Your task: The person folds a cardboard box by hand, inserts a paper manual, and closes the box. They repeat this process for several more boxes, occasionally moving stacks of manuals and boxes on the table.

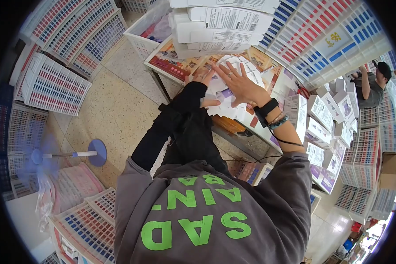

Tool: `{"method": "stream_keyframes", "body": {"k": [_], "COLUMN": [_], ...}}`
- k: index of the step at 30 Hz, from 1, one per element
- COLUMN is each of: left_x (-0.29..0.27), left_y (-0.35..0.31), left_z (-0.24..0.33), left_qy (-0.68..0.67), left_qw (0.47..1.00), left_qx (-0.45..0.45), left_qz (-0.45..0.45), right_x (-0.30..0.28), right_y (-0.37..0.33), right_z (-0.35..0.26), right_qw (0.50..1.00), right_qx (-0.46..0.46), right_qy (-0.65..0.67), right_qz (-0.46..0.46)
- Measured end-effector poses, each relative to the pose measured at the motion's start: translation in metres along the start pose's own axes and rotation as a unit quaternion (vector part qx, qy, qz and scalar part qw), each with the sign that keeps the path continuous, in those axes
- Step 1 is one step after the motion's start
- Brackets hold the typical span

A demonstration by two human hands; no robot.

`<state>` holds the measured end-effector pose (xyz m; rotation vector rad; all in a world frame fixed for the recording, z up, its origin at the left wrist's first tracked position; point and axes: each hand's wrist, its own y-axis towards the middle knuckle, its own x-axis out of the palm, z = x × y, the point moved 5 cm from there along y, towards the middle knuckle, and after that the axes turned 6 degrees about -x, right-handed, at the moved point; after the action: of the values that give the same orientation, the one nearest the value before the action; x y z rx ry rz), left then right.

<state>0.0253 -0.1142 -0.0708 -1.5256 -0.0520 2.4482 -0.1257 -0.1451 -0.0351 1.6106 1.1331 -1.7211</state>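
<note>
Several flat white carton blanks (225,108) with purple print lie fanned out on the table in front of me. My right hand (242,83) rests over them, open, its fingers stretched and spread. On the left edge of the same blanks lies my left hand (202,78), fingers apart and thumb reaching toward me across the card. Both palms face down, and neither hand grips anything that shows. Part of the blanks is hidden under the hands. Just beyond them rises a tall stack of white folded cartons (224,26).
Filled white and purple boxes (323,127) crowd the table's right side, near red-handled scissors (302,90). Slotted plastic crates (312,35) stand behind and at left (53,83). A purple fan (42,156) stands on the left floor. Another person (373,86) is at far right.
</note>
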Motion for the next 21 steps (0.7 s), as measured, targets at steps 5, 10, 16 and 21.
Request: {"method": "stream_keyframes", "body": {"k": [5, 10, 16, 21], "left_x": [-0.025, -0.033, -0.004, -0.023], "left_y": [-0.042, -0.086, -0.094, -0.11], "left_z": [-0.036, -0.037, -0.045, -0.013], "left_qy": [-0.229, -0.449, -0.639, -0.693], "left_qw": [0.952, 0.873, 0.765, 0.702], "left_qx": [0.143, 0.127, 0.0, 0.067], "left_qz": [0.145, 0.145, 0.081, 0.149], "right_x": [0.002, -0.008, -0.009, -0.051], "right_y": [-0.004, 0.0, 0.015, -0.024], "right_z": [-0.001, 0.007, 0.011, 0.001], "right_qw": [0.999, 0.998, 0.996, 0.998], "right_qx": [-0.017, -0.008, -0.007, 0.025], "right_qy": [0.036, 0.065, 0.035, 0.038], "right_qz": [-0.005, 0.015, -0.079, 0.05]}}
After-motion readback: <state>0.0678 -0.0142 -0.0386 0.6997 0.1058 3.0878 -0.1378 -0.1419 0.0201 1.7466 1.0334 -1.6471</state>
